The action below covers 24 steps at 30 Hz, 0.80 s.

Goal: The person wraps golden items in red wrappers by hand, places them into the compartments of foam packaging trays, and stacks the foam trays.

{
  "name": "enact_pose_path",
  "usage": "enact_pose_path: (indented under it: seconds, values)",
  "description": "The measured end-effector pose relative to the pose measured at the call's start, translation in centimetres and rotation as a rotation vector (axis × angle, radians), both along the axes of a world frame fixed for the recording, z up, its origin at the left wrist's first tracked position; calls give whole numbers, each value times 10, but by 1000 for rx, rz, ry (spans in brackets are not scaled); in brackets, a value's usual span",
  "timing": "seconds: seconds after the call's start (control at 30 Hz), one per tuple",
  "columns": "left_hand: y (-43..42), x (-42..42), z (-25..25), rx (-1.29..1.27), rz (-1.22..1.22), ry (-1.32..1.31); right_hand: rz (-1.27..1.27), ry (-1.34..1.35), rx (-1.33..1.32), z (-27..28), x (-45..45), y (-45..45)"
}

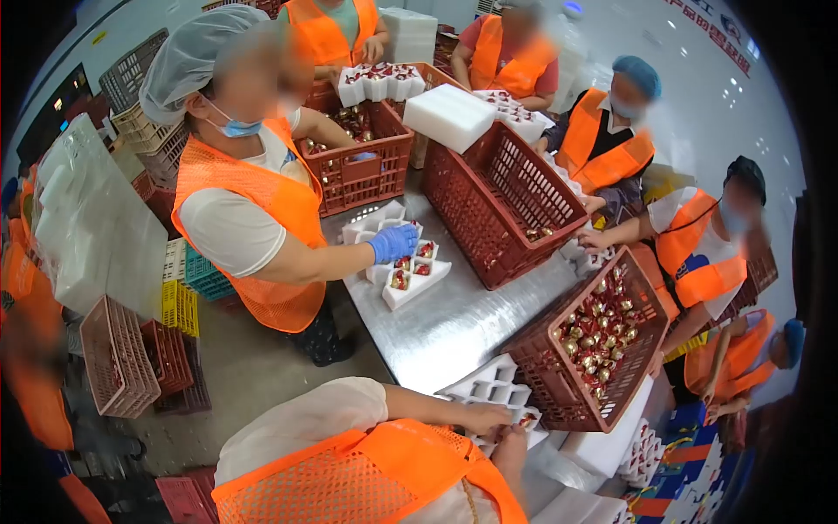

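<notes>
A white foam tray (491, 386) with square cells lies at the table's near edge, beside a brown crate. My left hand (487, 421) reaches over its lower end, fingers bent and closed; what they hold is hidden. Close below it, my right hand (510, 452) is at the tray's edge with its fingers together, their contents also out of sight. A red-and-gold foil-wrapped ball (528, 421) shows in a cell just by my fingertips. The brown crate (559, 380) is tilted and holds many such balls (601, 336).
Across the metal table (428, 336), a co-worker's blue-gloved hand (394, 244) touches a partly filled foam tray (410, 295). Another brown crate (463, 214) stands mid-table with a white foam block (449, 118) on its rim. Several co-workers in orange vests stand around.
</notes>
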<state>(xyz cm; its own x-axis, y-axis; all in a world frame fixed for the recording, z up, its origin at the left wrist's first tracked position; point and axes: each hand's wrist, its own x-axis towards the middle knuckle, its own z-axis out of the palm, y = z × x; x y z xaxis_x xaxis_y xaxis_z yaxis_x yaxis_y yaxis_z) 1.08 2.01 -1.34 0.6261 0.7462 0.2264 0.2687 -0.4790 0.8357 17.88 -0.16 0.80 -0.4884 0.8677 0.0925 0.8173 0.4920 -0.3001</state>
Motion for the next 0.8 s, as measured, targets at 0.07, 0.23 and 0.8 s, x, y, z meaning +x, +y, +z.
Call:
enact_pose_path:
  seconds: [0.07,0.23,0.8]
  values:
    - [-2,-6,3,-21,-33,1,8,2,109,-1,-12,-8]
    - [6,-4,-19,-69,-62,87,-6,-7,-246,29,2,7]
    - [16,-26,21,-207,-219,17,-422,-245,-536,114,9,269]
